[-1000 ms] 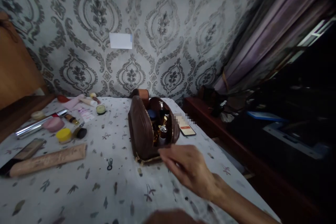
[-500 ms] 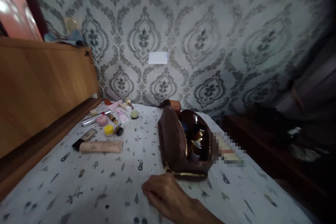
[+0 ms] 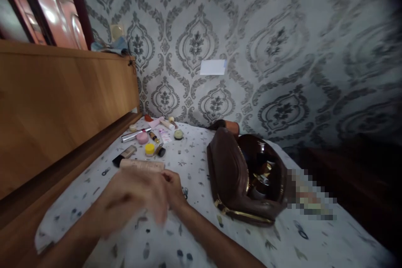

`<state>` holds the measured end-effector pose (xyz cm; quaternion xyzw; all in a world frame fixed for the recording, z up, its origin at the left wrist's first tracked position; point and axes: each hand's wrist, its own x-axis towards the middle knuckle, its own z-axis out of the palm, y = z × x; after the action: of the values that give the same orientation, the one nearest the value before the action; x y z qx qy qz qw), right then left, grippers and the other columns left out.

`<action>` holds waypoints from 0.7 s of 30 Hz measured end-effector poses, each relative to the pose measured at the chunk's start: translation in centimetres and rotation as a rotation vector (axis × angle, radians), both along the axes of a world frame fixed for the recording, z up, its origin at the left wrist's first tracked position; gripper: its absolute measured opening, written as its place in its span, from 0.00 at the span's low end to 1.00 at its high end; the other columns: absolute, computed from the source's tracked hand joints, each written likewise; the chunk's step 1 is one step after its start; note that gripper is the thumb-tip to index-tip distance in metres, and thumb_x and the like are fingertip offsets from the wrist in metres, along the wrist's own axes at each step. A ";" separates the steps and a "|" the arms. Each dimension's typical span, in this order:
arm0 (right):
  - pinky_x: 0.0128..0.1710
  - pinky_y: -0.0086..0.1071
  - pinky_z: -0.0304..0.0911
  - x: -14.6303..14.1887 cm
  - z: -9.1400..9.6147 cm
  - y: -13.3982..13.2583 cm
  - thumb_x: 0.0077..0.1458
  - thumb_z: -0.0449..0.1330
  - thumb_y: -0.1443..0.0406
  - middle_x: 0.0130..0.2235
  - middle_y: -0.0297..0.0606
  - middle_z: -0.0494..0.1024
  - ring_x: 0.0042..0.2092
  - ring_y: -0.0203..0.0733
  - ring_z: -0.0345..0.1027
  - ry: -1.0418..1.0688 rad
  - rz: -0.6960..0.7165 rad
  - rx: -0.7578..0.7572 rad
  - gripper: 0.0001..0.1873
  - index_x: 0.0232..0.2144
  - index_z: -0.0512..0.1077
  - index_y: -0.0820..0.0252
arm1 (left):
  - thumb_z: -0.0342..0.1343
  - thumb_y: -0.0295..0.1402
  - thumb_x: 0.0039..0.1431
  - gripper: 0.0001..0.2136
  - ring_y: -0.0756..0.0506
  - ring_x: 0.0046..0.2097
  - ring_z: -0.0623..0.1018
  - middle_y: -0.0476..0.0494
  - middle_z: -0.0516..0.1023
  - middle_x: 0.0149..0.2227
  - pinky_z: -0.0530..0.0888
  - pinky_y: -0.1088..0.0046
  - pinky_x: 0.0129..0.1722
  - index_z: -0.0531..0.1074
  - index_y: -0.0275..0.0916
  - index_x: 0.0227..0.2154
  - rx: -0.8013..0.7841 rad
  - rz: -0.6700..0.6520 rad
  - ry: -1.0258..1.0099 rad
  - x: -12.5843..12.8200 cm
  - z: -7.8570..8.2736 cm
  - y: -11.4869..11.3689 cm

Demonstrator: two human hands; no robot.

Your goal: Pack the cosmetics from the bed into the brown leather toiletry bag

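My left hand is smeared by motion above the sheet, just in front of a beige squeeze tube. Close by, my right hand has its fingers curled at the tube's right end; part of them is hidden behind the left hand, and what they hold, if anything, does not show. A yellow-lidded jar, a small black-capped jar and a foundation bottle with a black cap lie beyond the tube. To the right, a brown cosmetic bag gapes unzipped, with bottles inside.
More cosmetics lie farther back: a silver tube, a pink jar and a green-topped pot. A wooden panel borders the left side. Behind the bag an orange-brown object rests by the patterned wall. A pixelated patch lies right of the bag.
My left hand has come into view from the lower left. My right hand has moved away from the bag's front toward the beige tube. The view has turned left.
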<state>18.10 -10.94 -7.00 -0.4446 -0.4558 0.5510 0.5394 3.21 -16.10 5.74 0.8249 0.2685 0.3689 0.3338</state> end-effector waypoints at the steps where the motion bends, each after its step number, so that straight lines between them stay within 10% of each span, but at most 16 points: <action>1: 0.17 0.25 0.48 0.1 -0.4 0.1 0.46 0.63 0.54 0.17 0.26 0.64 0.17 0.29 0.52 -0.006 -0.016 0.026 0.15 0.21 0.69 0.61 | 0.49 0.44 0.61 0.14 0.42 0.37 0.79 0.44 0.79 0.30 0.76 0.66 0.33 0.79 0.49 0.32 0.005 0.039 0.009 0.1 -0.3 2.2; 5: 0.17 0.25 0.49 0.3 -1.1 -0.1 0.47 0.61 0.53 0.17 0.26 0.64 0.17 0.30 0.54 -0.042 0.020 0.084 0.17 0.21 0.68 0.60 | 0.44 0.28 0.58 0.14 0.47 0.36 0.78 0.46 0.80 0.33 0.74 0.73 0.37 0.77 0.39 0.34 0.134 0.455 0.331 0.3 -3.0 11.3; 11: 0.17 0.25 0.49 0.1 -1.0 -0.3 0.48 0.60 0.53 0.18 0.27 0.65 0.17 0.29 0.55 -0.062 -0.003 0.057 0.16 0.22 0.67 0.60 | 0.53 0.24 0.58 0.11 0.45 0.44 0.78 0.45 0.81 0.39 0.73 0.69 0.45 0.77 0.40 0.39 0.129 0.557 0.654 2.1 -5.5 21.0; 21: 0.18 0.24 0.51 0.3 -1.1 -0.5 0.51 0.58 0.57 0.20 0.28 0.65 0.19 0.30 0.56 -0.081 -0.065 0.071 0.13 0.22 0.66 0.60 | 0.56 0.39 0.64 0.16 0.42 0.49 0.76 0.40 0.74 0.51 0.75 0.56 0.48 0.70 0.36 0.51 0.103 0.589 1.082 6.4 -6.4 23.6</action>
<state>18.43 -11.46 -8.08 -0.4620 -0.4819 0.4981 0.5534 9.65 7.47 -0.63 0.8013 0.5981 -0.0125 -0.0059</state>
